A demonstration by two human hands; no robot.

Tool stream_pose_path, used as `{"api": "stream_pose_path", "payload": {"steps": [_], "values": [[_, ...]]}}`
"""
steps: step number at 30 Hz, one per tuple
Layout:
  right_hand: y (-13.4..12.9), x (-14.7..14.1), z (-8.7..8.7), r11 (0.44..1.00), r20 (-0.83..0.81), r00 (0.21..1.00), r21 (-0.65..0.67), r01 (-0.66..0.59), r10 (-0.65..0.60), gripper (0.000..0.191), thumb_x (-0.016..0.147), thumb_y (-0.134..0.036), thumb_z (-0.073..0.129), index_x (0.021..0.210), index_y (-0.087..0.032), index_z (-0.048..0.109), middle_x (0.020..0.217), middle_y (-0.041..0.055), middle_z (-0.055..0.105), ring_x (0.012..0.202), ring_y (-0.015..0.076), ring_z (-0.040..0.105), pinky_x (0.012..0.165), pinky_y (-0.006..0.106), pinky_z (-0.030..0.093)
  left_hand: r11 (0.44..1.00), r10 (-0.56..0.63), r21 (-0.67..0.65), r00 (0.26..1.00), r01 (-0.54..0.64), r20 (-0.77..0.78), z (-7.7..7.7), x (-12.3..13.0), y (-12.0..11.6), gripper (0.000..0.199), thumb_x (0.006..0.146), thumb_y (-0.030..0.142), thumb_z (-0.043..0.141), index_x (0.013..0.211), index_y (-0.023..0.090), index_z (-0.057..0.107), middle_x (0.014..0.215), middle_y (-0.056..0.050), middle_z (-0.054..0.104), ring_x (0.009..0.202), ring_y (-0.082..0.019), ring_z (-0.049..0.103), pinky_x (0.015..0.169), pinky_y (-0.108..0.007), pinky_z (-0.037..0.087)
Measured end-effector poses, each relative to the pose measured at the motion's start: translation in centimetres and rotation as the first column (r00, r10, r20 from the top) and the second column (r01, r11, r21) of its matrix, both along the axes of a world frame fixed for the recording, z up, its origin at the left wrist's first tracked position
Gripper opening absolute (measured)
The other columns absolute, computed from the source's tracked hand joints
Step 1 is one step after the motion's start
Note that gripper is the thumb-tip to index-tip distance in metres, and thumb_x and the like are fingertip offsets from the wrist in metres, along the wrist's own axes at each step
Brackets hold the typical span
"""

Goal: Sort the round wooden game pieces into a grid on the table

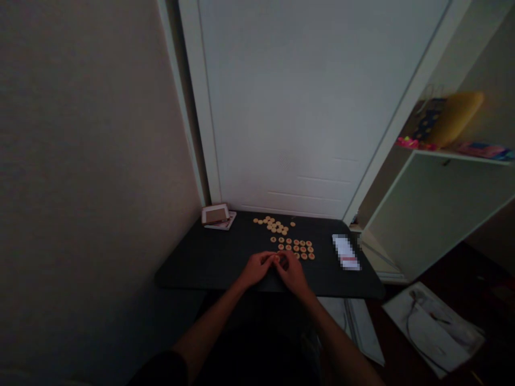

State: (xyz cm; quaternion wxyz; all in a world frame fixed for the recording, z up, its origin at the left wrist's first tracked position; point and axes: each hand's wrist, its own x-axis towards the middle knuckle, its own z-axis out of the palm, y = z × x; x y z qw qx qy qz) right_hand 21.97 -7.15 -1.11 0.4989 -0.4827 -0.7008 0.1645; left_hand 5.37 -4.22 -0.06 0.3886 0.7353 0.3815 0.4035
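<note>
1. Left hand [256, 269], lower centre: thumb and forefinger pinch the left edge of a round disc [277, 258].
2. That disc sits between both hands' fingertips, without a long axis.
3. Right hand [293, 273]: thumb and curled fingers pinch it too.
4. Rowed discs [296, 249] lie up and right, nearer this hand.

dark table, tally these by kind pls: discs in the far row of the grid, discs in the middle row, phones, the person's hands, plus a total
Far-row discs: 6
Middle-row discs: 5
Phone: 1
Left hand and right hand: 2
Total: 14
</note>
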Motion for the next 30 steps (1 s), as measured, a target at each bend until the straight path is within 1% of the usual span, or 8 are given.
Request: {"api": "stream_pose_path", "payload": {"steps": [6, 9, 12, 17, 21, 24, 27, 30], "values": [[0.4, 0.2, 0.0, 1.0, -0.082, 0.996, -0.018, 0.018, -0.019, 0.018, 0.088, -0.034, 0.058, 0.1, -0.021, 0.063, 0.092, 0.0049, 0.067, 0.077, 0.0181, 0.063, 0.07, 0.03, 0.052, 0.998, -0.058, -0.007, 0.994, 0.059, 0.093, 0.1, 0.4, -0.5, 0.032, 0.09, 0.034, 0.054, 0.118, 0.021, 0.065, 0.118, -0.006, 0.07, 0.107, -0.021, 0.066, 0.097, -0.037, 0.051], [0.5, 0.2, 0.0, 0.999, -0.107, 0.994, -0.039, 0.011, -0.015, 0.017, 0.089, -0.033, 0.058, 0.099, -0.021, 0.063, 0.09, 0.0048, 0.068, 0.077, 0.0184, 0.065, 0.07, 0.03, 0.052, 0.996, -0.073, -0.037, 0.99, 0.078, 0.12, -0.1, 0.4, -0.6, 0.034, 0.087, 0.033, 0.058, 0.119, 0.02, 0.064, 0.115, -0.007, 0.071, 0.102, -0.021, 0.068, 0.094, -0.037, 0.053], [0.5, 0.2, 0.0, 0.999, -0.116, 0.993, -0.047, -0.005, 0.0, 0.016, 0.089, -0.033, 0.057, 0.098, -0.021, 0.063, 0.089, 0.0045, 0.069, 0.077, 0.0185, 0.065, 0.071, 0.03, 0.052, 0.997, -0.053, -0.05, 0.989, 0.06, 0.135, -0.1, 0.4, -0.6, 0.034, 0.086, 0.035, 0.061, 0.116, 0.02, 0.064, 0.112, -0.007, 0.072, 0.099, -0.021, 0.069, 0.092, -0.037, 0.055], [0.3, 0.2, 0.0, 0.999, -0.096, 0.995, -0.015, 0.031, -0.032, 0.016, 0.09, -0.028, 0.052, 0.096, -0.022, 0.065, 0.091, 0.0047, 0.069, 0.081, 0.0193, 0.065, 0.075, 0.031, 0.052, 0.997, -0.047, -0.055, 0.994, 0.053, 0.102, 0.3, 0.4, -0.8, 0.032, 0.088, 0.037, 0.059, 0.114, 0.021, 0.063, 0.107, -0.006, 0.073, 0.098, -0.021, 0.07, 0.091, -0.037, 0.055], [0.3, 0.2, 0.1, 0.999, -0.073, 0.997, 0.024, 0.032, -0.03, 0.024, 0.089, -0.021, 0.048, 0.104, -0.023, 0.067, 0.098, 0.006, 0.07, 0.088, 0.0203, 0.064, 0.081, 0.033, 0.05, 0.998, 0.034, -0.053, 0.993, -0.028, 0.112, -0.3, 0.3, -0.3, 0.031, 0.085, 0.037, 0.062, 0.112, 0.021, 0.061, 0.103, -0.005, 0.074, 0.097, -0.02, 0.07, 0.09, -0.036, 0.055], [0.3, 0.3, 0.1, 0.998, -0.033, 0.999, 0.053, -0.026, 0.028, 0.035, 0.088, -0.014, 0.044, 0.111, -0.025, 0.068, 0.1, 0.0056, 0.07, 0.088, 0.0199, 0.063, 0.085, 0.035, 0.05, 0.996, 0.084, -0.057, 0.983, -0.076, 0.165, -1.1, 0.1, 0.4, 0.031, 0.083, 0.035, 0.064, 0.11, 0.02, 0.059, 0.098, -0.005, 0.074, 0.093, -0.019, 0.07, 0.088, -0.035, 0.056], [0.2, 0.5, 0.0, 0.994, 0.009, 0.995, 0.045, -0.098, 0.098, 0.045, 0.084, -0.008, 0.043, 0.118, -0.027, 0.066, 0.101, 0.0049, 0.069, 0.087, 0.0188, 0.063, 0.085, 0.035, 0.05, 0.993, 0.111, -0.07, 0.973, -0.099, 0.2, -1.4, 0.1, 0.7, 0.03, 0.082, 0.036, 0.065, 0.107, 0.019, 0.058, 0.096, -0.006, 0.073, 0.092, -0.019, 0.07, 0.086, -0.034, 0.056], [0.3, 0.6, -0.1, 0.992, 0.02, 0.993, 0.033, -0.119, 0.118, 0.052, 0.081, -0.004, 0.044, 0.121, -0.028, 0.065, 0.108, 0.0053, 0.066, 0.094, 0.0188, 0.061, 0.087, 0.035, 0.05, 0.993, 0.107, -0.078, 0.969, -0.091, 0.221, -1.5, 0.0, 0.8, 0.031, 0.081, 0.037, 0.067, 0.105, 0.018, 0.056, 0.098, -0.006, 0.072, 0.094, -0.019, 0.07, 0.086, -0.034, 0.055]]}}
